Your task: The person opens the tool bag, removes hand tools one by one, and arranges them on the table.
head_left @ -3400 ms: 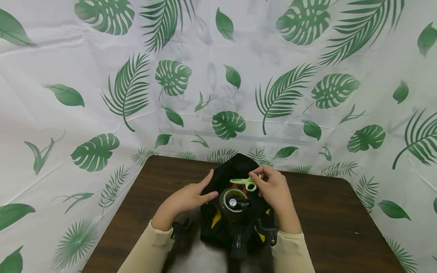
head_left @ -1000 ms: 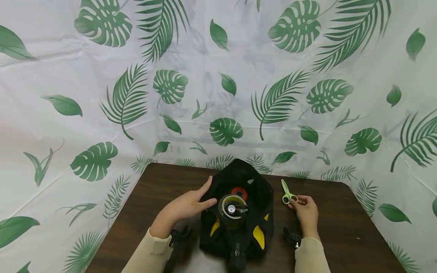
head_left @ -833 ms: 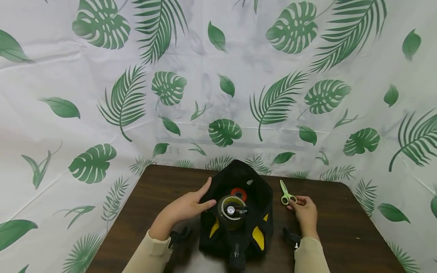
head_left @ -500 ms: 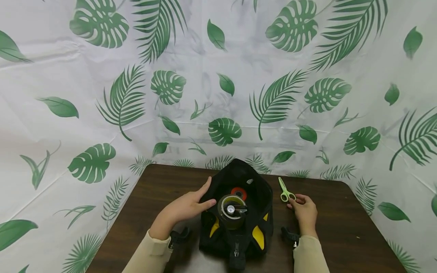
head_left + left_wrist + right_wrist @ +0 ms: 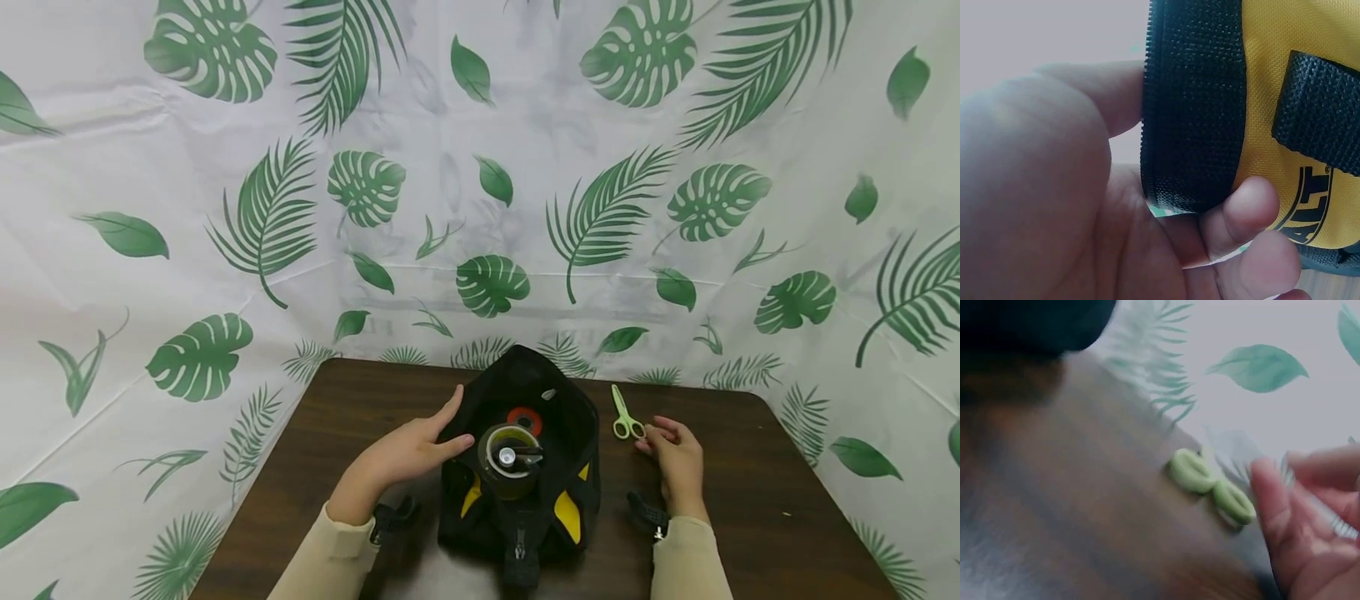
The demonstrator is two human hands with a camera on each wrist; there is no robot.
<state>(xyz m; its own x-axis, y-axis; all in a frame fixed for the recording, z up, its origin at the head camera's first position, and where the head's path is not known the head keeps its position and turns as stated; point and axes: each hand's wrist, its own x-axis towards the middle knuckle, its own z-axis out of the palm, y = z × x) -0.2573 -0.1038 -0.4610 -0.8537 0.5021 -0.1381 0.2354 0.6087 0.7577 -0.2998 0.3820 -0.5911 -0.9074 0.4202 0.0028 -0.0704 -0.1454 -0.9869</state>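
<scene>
A black and yellow tool bag (image 5: 517,533) stands unzipped, its mouth up. My left hand (image 5: 408,454) holds its left rim; in the left wrist view the thumb passes behind the zipper edge (image 5: 1194,112) and the curled fingers (image 5: 1250,209) lie along the yellow outside. Inside the bag are a roll of tape (image 5: 492,475) with small items in its core, and an orange-red ring-shaped thing (image 5: 525,419). Light green scissors (image 5: 622,412) lie on the table to the right of the bag. My right hand (image 5: 678,467) is just beside their handles (image 5: 1233,503), with nothing between its fingers.
The dark wooden table (image 5: 765,500) reaches to a white curtain (image 5: 420,275) with green leaf prints behind it. A small pale item (image 5: 549,394) shows against the bag's inner back wall.
My right hand has carried the scissors from above the bag to the table on the right, and has let go of them. The left hand stays at the bag's rim.
</scene>
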